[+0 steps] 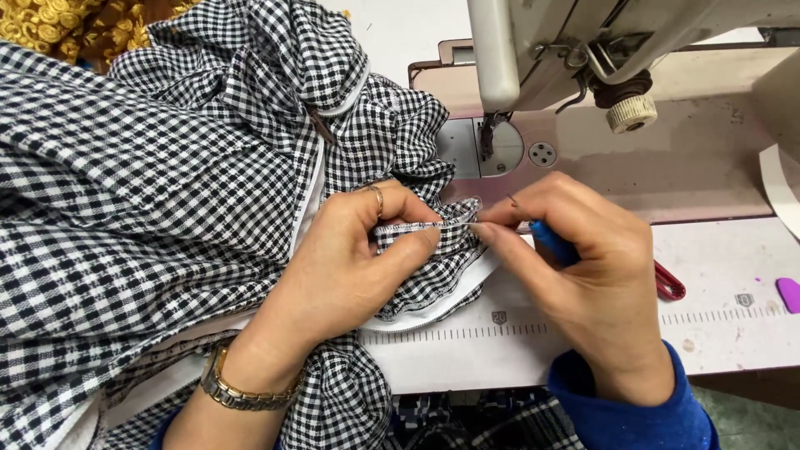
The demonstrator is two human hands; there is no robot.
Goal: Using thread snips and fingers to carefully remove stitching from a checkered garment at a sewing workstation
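Observation:
A black-and-white checked garment (pixel 150 192) is piled over the left of the sewing table. My left hand (pixel 350 267), with a ring and a gold wristwatch, pinches a gathered edge of this fabric (pixel 425 250) between thumb and fingers. My right hand (pixel 583 267), in a blue sleeve, holds a small blue-handled tool (pixel 552 242) whose thin metal tip meets the seam of that edge, right by my left thumb. A white strip (pixel 433 310) runs under the gathered edge.
The sewing machine head (pixel 583 42) and its needle (pixel 486 133) over the metal plate (pixel 500 150) stand just behind the hands. A red-handled tool (pixel 669 282) lies right of my right hand. A ruler scale (pixel 467 333) is printed on the table. Gold patterned cloth (pixel 58 25) lies far left.

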